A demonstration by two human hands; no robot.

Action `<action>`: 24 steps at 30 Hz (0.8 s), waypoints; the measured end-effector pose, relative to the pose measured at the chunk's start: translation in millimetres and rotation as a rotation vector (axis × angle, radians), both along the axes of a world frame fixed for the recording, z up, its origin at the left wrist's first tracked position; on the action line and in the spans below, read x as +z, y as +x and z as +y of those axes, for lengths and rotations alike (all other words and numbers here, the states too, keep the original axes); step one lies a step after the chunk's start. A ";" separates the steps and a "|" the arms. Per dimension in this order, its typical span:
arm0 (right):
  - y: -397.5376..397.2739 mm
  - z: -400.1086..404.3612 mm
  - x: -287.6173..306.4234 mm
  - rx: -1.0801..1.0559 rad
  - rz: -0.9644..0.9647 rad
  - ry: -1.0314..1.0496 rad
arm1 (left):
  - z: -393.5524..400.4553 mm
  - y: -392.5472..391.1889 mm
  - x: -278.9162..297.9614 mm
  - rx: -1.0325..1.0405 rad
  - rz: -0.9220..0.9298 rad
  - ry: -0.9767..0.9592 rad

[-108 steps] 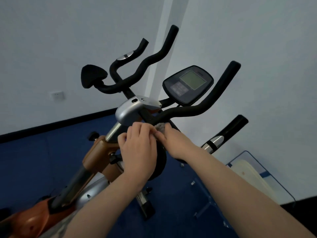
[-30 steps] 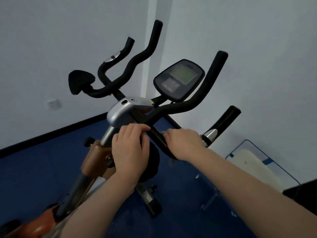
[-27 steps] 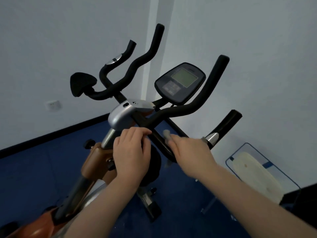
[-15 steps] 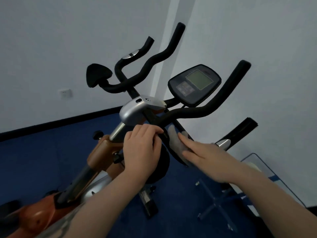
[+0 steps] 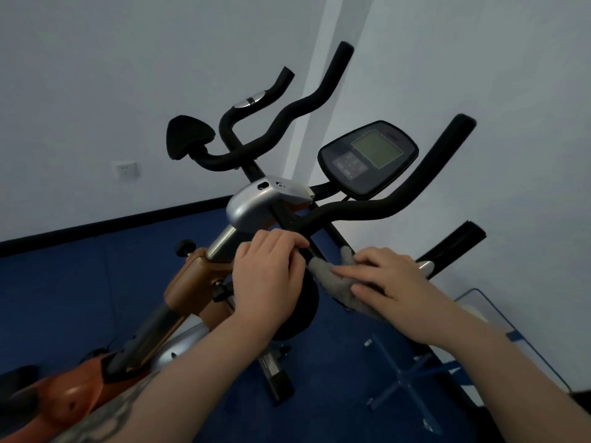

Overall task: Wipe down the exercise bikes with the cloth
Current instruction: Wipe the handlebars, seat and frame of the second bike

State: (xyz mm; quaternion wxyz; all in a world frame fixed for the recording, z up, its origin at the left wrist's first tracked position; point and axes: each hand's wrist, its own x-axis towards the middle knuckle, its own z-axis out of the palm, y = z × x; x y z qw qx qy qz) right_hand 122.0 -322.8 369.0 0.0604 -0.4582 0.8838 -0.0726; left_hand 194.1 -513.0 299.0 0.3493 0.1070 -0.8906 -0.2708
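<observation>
**Operator:** Head view shows me the right hand [image 5: 388,282] lying on the grey cloth [image 5: 335,282], with the fingers nearly straight and pressing it against the black handlebar [image 5: 367,211] of the exercise bike [image 5: 198,279], low on the bar near its centre. The grip there is wide; nothing is curled around the cloth. The left hand [image 5: 267,279] has a narrow grip: its fingers curl over the bar just beside the cloth and hold it.

**Assistant:** So what can go wrong from here?

**Operator:** I think the cloth can slip. Only flat fingers keep it on a round, sloped bar, and one end hangs free below the hand. If I slide too fast, it can bunch up or fall to the blue floor [image 5: 64,298].

**Assistant:** And the console?

**Operator:** The console [image 5: 367,156] stands above the bar, well apart from the hands. If I sweep upward without care, I can press its buttons. Also the two hands are close, so the cloth can catch on the left fingers. I cannot tell how much of the bar is already clean.
</observation>
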 end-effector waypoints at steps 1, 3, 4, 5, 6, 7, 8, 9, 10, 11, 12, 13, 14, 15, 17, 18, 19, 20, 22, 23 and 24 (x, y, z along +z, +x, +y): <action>-0.1 -0.5 1.3 0.018 0.011 0.046 | 0.3 0.1 -0.1 -0.006 0.000 -0.002; -2.9 3.8 7.7 0.010 -0.135 0.035 | 0.7 0.7 0.0 -0.011 0.008 -0.001; -4.3 7.3 11.2 -0.008 -0.238 -0.002 | 0.7 0.6 0.2 -0.010 0.015 0.000; -4.2 10.0 11.9 -0.032 -0.312 -0.051 | 0.5 0.3 0.0 -0.008 0.021 0.001; -1.3 9.4 9.6 -0.066 -0.333 -0.111 | 0.3 0.0 -0.5 -0.005 0.025 0.002; 4.5 5.4 4.0 -0.126 -0.301 -0.169 | 0.1 -0.1 -0.8 -0.005 0.029 0.003; 12.8 -1.6 -4.4 -0.191 -0.215 -0.211 | 0.2 -0.3 -1.0 -0.007 0.032 0.004; 21.0 -8.6 -16.5 -0.230 -0.055 -0.239 | 0.4 -0.3 -1.1 -0.009 0.034 0.008; 28.1 -17.5 -28.2 -0.258 0.149 -0.217 | 0.7 -0.6 -0.9 -0.010 0.033 0.011; 33.7 -29.2 -36.4 -0.299 0.305 -0.131 | 0.4 -0.8 -0.7 -0.010 0.031 0.010; 36.0 -41.3 -40.6 -0.358 0.400 -0.030 | 0.5 -0.8 -0.8 -0.010 0.031 0.007; 32.9 -51.3 -42.6 -0.406 0.381 0.048 | 0.5 -0.7 -1.0 -0.009 0.035 0.003; 25.3 -58.7 -45.3 -0.429 0.342 0.070 | 0.5 -0.5 -1.1 -0.008 0.038 0.002; 17.1 -62.6 -46.8 -0.434 0.288 0.075 | 0.5 -0.3 -1.1 -0.010 0.040 0.007; 6.8 -61.7 -45.8 -0.424 0.183 0.046 | 0.8 0.4 -0.7 -0.017 0.046 0.029; 6.6 -56.5 -45.1 -0.389 0.180 0.017 | 0.8 0.9 -0.7 -0.024 0.049 0.037; 8.3 -48.2 -45.7 -0.329 0.201 0.000 | 0.9 1.0 -1.0 -0.032 0.050 0.043; 11.8 -40.2 -45.6 -0.267 0.223 0.017 | 1.1 1.3 -1.8 -0.035 0.052 0.049; 10.2 -35.2 -45.3 -0.202 0.195 0.066 | 0.7 2.7 -4.3 -0.018 0.061 0.086; 4.7 -42.1 -43.4 -0.204 0.157 0.085 | 0.1 2.9 -5.2 -0.004 0.070 0.111; -2.4 -52.8 -41.5 -0.234 0.099 0.094 | -0.5 2.4 -5.6 0.006 0.075 0.129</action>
